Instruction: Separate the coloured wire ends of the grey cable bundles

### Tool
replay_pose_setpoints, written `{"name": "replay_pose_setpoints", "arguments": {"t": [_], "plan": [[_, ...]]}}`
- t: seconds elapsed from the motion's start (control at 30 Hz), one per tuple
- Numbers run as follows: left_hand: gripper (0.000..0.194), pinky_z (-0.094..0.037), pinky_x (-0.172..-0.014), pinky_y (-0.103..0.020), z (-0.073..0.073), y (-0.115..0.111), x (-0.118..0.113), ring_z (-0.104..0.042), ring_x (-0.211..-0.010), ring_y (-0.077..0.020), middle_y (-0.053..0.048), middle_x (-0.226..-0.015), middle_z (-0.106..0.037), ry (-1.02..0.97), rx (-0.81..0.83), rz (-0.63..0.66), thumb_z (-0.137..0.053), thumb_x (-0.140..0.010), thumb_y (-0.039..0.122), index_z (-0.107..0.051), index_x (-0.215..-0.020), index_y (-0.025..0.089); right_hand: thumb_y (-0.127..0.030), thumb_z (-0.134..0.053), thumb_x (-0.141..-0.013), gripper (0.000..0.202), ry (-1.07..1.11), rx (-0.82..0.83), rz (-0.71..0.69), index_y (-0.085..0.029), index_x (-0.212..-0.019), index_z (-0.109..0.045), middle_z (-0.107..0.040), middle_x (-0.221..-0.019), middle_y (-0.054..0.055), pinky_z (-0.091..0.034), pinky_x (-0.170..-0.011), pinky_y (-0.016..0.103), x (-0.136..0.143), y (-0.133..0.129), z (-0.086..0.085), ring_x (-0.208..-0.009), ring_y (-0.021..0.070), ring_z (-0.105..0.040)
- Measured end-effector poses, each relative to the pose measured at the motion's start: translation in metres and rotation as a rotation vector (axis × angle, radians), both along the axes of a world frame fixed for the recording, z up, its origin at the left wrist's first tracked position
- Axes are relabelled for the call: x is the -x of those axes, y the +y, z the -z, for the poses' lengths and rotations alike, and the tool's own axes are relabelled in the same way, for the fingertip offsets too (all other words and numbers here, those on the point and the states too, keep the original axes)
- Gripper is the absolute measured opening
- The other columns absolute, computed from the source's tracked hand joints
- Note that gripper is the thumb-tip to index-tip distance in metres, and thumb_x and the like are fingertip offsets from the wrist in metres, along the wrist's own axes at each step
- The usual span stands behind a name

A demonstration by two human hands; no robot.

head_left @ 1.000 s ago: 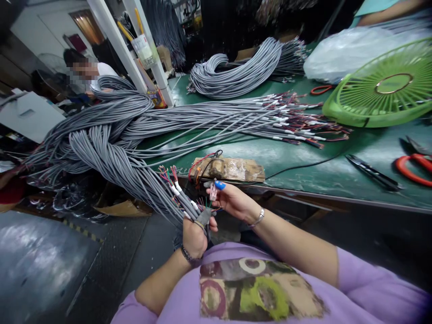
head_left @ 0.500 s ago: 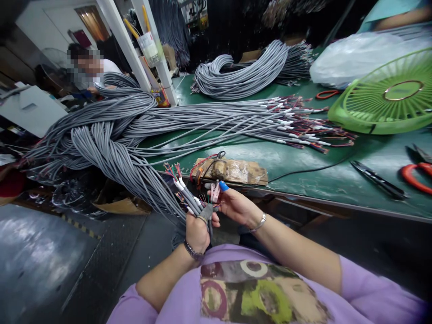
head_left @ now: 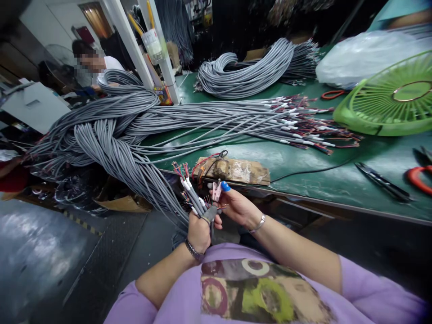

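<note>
My left hand [head_left: 201, 228], a grey cover on its thumb, is closed round several grey cables [head_left: 195, 198]. Their ends point up and away, with white wrappings and bared coloured wires fanned out. Just right of these ends is my right hand [head_left: 236, 206], a blue cover on its thumb tip. It pinches a small pale pink clip [head_left: 216, 191] at the table's front edge. Thin loose wires lie between the two hands; the right fingertips behind the clip are partly hidden. Behind the clip lies a worn wooden block [head_left: 241, 171] with red and black leads at its left end.
Long grey cables [head_left: 202, 114] stretch across the green table [head_left: 313, 173], and a thick bundle hangs over its left front edge. Pliers [head_left: 383, 181], red-handled scissors [head_left: 420, 177] and a green fan [head_left: 388, 96] occupy the right. A coworker [head_left: 89, 58] sits at the back left.
The view has shifted slightly, so the table and its contents appear a little further right. The left hand and its cable ends have moved slightly right, nearer the pink clip; both grips look unchanged.
</note>
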State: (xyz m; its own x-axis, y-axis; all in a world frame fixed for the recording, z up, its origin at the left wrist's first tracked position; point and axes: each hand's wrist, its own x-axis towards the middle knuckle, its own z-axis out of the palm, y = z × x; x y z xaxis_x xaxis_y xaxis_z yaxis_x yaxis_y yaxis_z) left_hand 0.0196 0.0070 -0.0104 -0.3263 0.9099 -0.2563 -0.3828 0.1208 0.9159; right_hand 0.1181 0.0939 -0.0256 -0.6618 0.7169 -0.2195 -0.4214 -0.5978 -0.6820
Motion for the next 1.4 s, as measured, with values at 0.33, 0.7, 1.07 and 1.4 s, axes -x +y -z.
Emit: {"name": "replay_pose_setpoints", "arguments": {"t": [0.33,0.7,1.07,1.4], "plan": [[0.032,-0.045,-0.041,-0.021,0.007,-0.016,0.007,-0.053,-0.041,-0.0099,0.0,-0.05,-0.059,0.085,-0.014,0.073,-0.068,-0.073,0.043,-0.061,-0.063,0.014,-0.053,-0.079,-0.058,0.045,-0.245,-0.079,-0.213,-0.015,-0.074,-0.06,-0.06,-0.066,0.0,-0.043,-0.052,0.021,-0.025,-0.005,-0.016,-0.055,0.0082,-0.05],[0.033,-0.048,-0.044,-0.024,0.003,-0.021,0.021,-0.055,-0.04,-0.0126,-0.004,-0.047,-0.061,0.198,0.087,0.52,-0.069,-0.071,0.04,-0.061,-0.053,0.013,-0.047,-0.076,-0.064,0.038,-0.359,-0.416,-0.215,-0.013,-0.068,-0.059,-0.057,-0.062,-0.002,-0.037,-0.054,0.022,-0.03,-0.021,-0.022,-0.055,0.0077,-0.046],[0.03,-0.046,-0.042,-0.021,0.001,-0.016,0.013,-0.054,-0.04,-0.0101,0.001,-0.048,-0.059,0.078,0.035,0.168,-0.073,-0.067,0.041,-0.061,-0.066,0.013,-0.05,-0.075,-0.063,0.041,-0.418,-0.361,-0.031,-0.015,-0.07,-0.055,-0.049,-0.059,-0.005,-0.035,-0.05,0.021,-0.045,-0.043,-0.013,-0.051,0.0069,-0.042],[0.031,-0.046,-0.043,-0.024,0.01,-0.025,0.02,-0.053,-0.038,-0.0116,-0.002,-0.046,-0.059,0.141,0.1,0.412,-0.071,-0.068,0.041,-0.061,-0.059,0.013,-0.048,-0.074,-0.064,0.038,-0.333,-0.368,0.047,-0.016,-0.069,-0.056,-0.053,-0.06,-0.004,-0.039,-0.054,0.023,-0.019,-0.041,-0.002,-0.054,0.0082,-0.044]]}}
